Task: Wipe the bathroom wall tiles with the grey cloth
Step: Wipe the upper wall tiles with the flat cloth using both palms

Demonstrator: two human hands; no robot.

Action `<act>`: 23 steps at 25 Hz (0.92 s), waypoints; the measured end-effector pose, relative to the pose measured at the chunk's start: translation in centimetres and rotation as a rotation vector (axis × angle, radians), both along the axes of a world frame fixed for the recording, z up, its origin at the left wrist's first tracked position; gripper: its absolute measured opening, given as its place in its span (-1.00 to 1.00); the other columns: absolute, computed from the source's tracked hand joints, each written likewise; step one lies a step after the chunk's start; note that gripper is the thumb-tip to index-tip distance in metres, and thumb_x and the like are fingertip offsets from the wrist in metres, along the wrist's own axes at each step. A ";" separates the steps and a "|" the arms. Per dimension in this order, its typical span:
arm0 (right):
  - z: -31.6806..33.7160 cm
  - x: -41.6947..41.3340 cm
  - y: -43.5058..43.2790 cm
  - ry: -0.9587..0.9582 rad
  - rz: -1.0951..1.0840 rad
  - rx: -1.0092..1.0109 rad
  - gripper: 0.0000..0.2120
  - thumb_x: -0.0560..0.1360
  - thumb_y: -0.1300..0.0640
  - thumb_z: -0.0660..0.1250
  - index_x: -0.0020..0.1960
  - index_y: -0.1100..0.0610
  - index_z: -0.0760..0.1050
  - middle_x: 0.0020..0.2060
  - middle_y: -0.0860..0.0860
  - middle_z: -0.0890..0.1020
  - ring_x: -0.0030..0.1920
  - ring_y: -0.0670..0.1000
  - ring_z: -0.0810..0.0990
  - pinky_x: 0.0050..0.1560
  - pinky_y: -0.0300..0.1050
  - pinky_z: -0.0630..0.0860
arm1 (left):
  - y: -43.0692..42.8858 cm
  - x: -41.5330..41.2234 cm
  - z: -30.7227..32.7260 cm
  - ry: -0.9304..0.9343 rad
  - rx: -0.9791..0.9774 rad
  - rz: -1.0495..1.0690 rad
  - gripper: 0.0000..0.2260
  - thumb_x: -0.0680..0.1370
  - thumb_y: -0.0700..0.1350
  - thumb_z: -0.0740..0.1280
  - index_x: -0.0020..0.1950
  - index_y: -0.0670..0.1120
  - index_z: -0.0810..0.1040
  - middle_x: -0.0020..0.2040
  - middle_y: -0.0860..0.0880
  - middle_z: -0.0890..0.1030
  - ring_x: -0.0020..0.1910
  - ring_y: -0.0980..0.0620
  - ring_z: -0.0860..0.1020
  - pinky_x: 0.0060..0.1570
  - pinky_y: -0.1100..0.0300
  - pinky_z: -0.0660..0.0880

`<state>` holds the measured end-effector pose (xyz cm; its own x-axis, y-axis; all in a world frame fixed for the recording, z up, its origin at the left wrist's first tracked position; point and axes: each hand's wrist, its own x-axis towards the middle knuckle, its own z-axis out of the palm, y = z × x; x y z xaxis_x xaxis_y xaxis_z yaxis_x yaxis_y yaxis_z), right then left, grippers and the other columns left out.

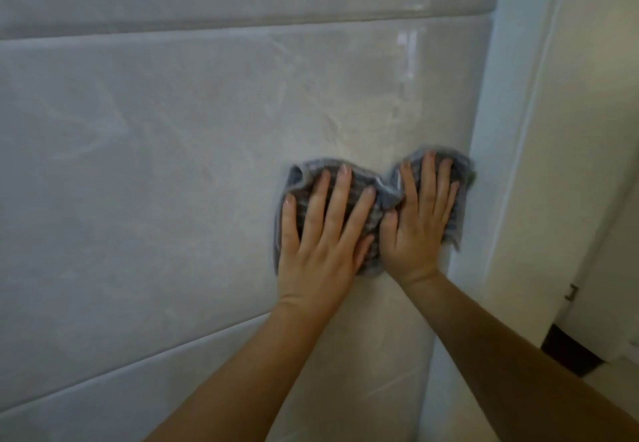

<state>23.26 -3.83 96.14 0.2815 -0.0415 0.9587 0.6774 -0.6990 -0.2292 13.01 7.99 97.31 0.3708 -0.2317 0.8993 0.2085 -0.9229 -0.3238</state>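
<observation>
Grey cloth (377, 196), bunched at its middle, lies flat against a large wall tile (155, 165) beside the pale corner trim (484, 130). Your left hand (321, 234) and right hand (416, 220) press it to the tile side by side, fingers straight and spread, thumbs near each other.

grey cloth (366, 182) — largely covered, wall tiles (138, 165) cropped

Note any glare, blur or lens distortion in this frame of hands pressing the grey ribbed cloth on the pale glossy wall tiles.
Head view: a bright reflection streak glares on the pale glossy wall tiles. Head view: grout lines bow, which is wide-angle distortion. Head view: soft overall, yet the grey ribbed cloth under the left hand and right hand is legible.
</observation>
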 end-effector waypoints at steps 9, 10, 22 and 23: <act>2.4 0.6 -1.5 0.076 0.028 -0.006 -0.49 0.65 -0.02 -0.14 0.55 0.14 0.06 0.51 0.28 0.16 0.52 0.32 0.03 0.45 0.40 0.04 | -0.9 0.9 4.6 0.048 0.102 -0.013 -0.43 0.61 0.18 0.22 0.58 0.02 0.23 0.60 -0.13 0.14 0.57 -0.15 0.07 0.53 -0.14 -0.25; 5.0 0.9 -1.4 0.046 0.031 0.010 -0.49 0.64 0.00 -0.11 0.54 0.15 0.08 0.51 0.28 0.16 0.52 0.32 0.04 0.46 0.38 0.03 | -1.0 1.2 7.2 0.012 0.089 -0.017 -0.44 0.62 0.19 0.20 0.58 0.02 0.23 0.60 -0.14 0.16 0.57 -0.15 0.08 0.52 -0.16 -0.24; 5.2 1.4 -1.5 -0.042 0.028 0.017 -0.48 0.65 -0.05 -0.13 0.53 0.16 0.13 0.49 0.28 0.19 0.52 0.32 0.05 0.47 0.36 0.01 | -1.1 1.2 7.0 0.025 0.072 -0.023 -0.42 0.61 0.17 0.20 0.59 0.01 0.20 0.60 -0.15 0.13 0.57 -0.16 0.04 0.52 -0.18 -0.27; 3.5 1.3 -1.5 -0.021 0.032 0.012 -0.49 0.65 -0.05 -0.14 0.53 0.14 0.11 0.49 0.28 0.19 0.52 0.32 0.05 0.47 0.37 0.01 | -1.0 0.9 5.2 0.042 0.076 -0.023 -0.43 0.62 0.17 0.21 0.59 0.01 0.21 0.60 -0.14 0.14 0.57 -0.15 0.05 0.52 -0.17 -0.27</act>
